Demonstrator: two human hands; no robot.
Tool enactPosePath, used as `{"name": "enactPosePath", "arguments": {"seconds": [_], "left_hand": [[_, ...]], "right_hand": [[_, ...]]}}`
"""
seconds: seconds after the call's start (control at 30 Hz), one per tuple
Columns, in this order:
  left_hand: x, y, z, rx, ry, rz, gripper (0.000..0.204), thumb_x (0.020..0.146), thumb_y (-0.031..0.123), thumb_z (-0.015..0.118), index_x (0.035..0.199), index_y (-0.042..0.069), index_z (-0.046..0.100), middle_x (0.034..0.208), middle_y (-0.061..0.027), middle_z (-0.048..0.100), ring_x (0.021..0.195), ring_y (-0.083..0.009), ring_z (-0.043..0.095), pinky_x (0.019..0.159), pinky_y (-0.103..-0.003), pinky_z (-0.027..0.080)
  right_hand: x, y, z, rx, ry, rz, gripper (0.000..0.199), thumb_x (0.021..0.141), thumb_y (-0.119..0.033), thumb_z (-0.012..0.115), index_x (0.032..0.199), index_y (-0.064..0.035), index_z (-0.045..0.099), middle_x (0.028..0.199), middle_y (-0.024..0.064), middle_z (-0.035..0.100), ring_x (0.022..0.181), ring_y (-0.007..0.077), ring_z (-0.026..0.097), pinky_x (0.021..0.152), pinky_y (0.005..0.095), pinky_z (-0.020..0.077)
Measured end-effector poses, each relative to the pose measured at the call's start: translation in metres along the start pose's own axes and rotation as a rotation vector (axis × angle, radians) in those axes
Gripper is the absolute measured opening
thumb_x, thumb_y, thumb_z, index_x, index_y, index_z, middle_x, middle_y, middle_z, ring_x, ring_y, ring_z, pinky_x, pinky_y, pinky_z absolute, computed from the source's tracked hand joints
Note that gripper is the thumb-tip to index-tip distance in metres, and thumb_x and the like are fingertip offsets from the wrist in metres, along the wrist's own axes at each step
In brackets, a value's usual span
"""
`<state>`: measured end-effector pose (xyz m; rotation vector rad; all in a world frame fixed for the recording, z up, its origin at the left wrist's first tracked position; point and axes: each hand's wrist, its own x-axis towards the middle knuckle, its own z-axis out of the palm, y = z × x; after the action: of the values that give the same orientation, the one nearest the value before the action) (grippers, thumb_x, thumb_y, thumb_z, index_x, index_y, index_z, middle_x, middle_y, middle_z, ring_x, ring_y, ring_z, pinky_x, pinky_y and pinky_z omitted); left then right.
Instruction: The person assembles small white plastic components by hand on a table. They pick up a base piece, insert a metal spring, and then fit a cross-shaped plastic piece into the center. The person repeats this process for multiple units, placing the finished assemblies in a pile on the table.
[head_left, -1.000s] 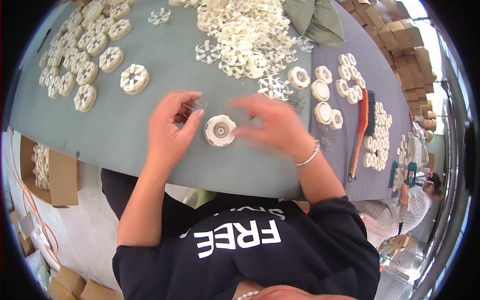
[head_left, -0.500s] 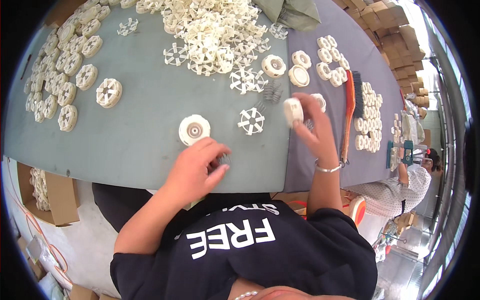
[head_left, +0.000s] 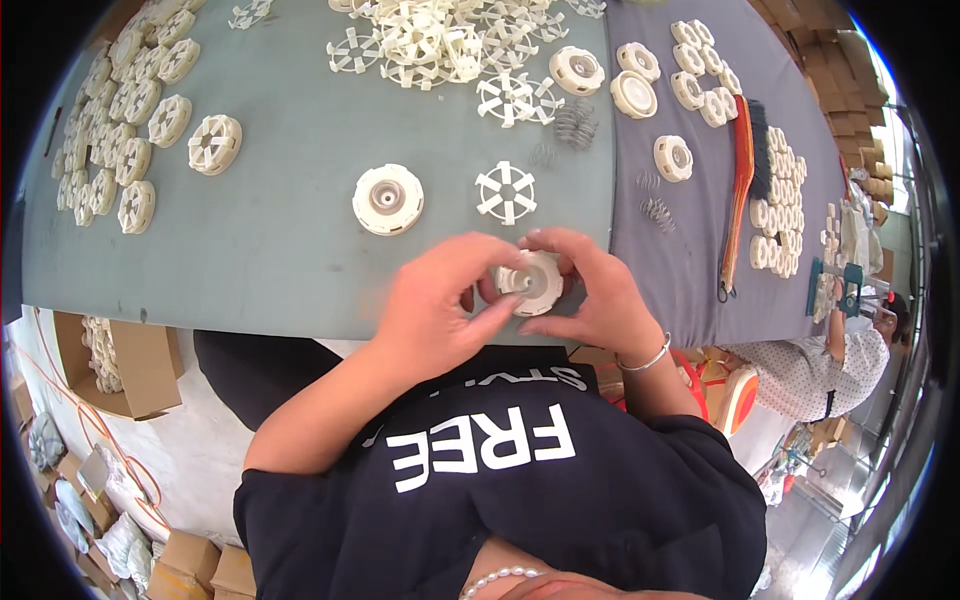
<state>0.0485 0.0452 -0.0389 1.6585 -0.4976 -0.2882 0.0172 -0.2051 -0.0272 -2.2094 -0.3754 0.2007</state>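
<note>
Near the table's front edge, my right hand grips a round off-white plastic housing by its rim, its hollow face tilted toward me. My left hand has thumb and fingers closed at the middle of that housing, around a small greyish coil spring that is blurred and partly covered. Beyond my left hand lies another housing with a round recess in its centre. A white six-armed plastic ring rests flat, farther off than my hands. To the right of my right hand are loose coil springs and a single housing.
A heap of spoked white rings covers the far middle. Assembled round parts crowd the far left; more stand at right, beyond a long-handled brush. A cluster of springs lies near the heap. Another person sits at far right.
My right hand has brought the housing left and nearer to me. My left hand has moved right with the spring, and both hands now meet at the housing. The view has shifted slightly.
</note>
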Motion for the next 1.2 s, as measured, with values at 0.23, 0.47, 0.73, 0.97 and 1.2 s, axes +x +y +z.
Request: {"name": "enactPosePath", "arguments": {"seconds": [0.23, 0.47, 0.73, 0.97, 1.2], "left_hand": [[0.004, -0.005, 0.017, 0.177, -0.022, 0.059, 0.03, 0.086, 0.001, 0.081, 0.111, 0.012, 0.069, 0.111, -0.0028, 0.072, 0.09, -0.0273, 0.074, 0.073, -0.039, 0.059], [-0.003, -0.008, 0.004, 0.288, -0.08, 0.096, 0.036, 0.083, 0.003, 0.084, 0.114, 0.012, 0.07, 0.123, -0.0038, 0.069, 0.086, -0.0244, 0.069, 0.071, -0.036, 0.057], [-0.007, -0.007, 0.008, 0.294, -0.071, 0.049, 0.059, 0.078, 0.005, 0.09, 0.133, 0.009, 0.067, 0.14, -0.0087, 0.065, 0.072, -0.0163, 0.06, 0.066, -0.029, 0.053], [-0.004, -0.009, -0.005, 0.229, 0.037, -0.012, 0.049, 0.084, 0.005, 0.088, 0.129, 0.008, 0.069, 0.139, -0.008, 0.067, 0.066, -0.0116, 0.059, 0.06, -0.026, 0.05], [-0.002, -0.011, -0.001, 0.263, 0.038, -0.011, 0.042, 0.089, 0.011, 0.086, 0.128, 0.008, 0.07, 0.134, -0.0085, 0.068, 0.068, -0.0143, 0.064, 0.063, -0.028, 0.054]], "right_hand": [[0.034, 0.015, -0.06, -0.025, 0.047, -0.029, 0.05, 0.081, -0.023, 0.095, 0.125, -0.0075, 0.077, 0.117, 0.006, 0.073, 0.066, 0.0106, 0.054, 0.063, 0.0271, 0.048], [0.088, 0.004, -0.016, -0.145, 0.002, -0.137, 0.058, 0.086, -0.016, 0.088, 0.141, -0.0105, 0.069, 0.13, 0.0068, 0.067, 0.084, 0.0195, 0.061, 0.078, 0.0336, 0.0571], [0.08, 0.006, -0.018, -0.138, -0.014, -0.051, 0.059, 0.082, -0.01, 0.087, 0.139, -0.0095, 0.071, 0.123, 0.006, 0.066, 0.084, 0.0185, 0.057, 0.078, 0.0323, 0.0552], [0.068, 0.015, -0.034, -0.108, 0.001, -0.035, 0.053, 0.081, -0.008, 0.084, 0.132, -0.0067, 0.071, 0.118, 0.0052, 0.064, 0.085, 0.0179, 0.059, 0.079, 0.0333, 0.0555], [0.07, 0.013, -0.036, -0.126, 0.018, -0.059, 0.047, 0.08, -0.006, 0.085, 0.125, -0.0056, 0.071, 0.111, 0.0053, 0.066, 0.084, 0.0183, 0.061, 0.079, 0.0331, 0.0564]]}}
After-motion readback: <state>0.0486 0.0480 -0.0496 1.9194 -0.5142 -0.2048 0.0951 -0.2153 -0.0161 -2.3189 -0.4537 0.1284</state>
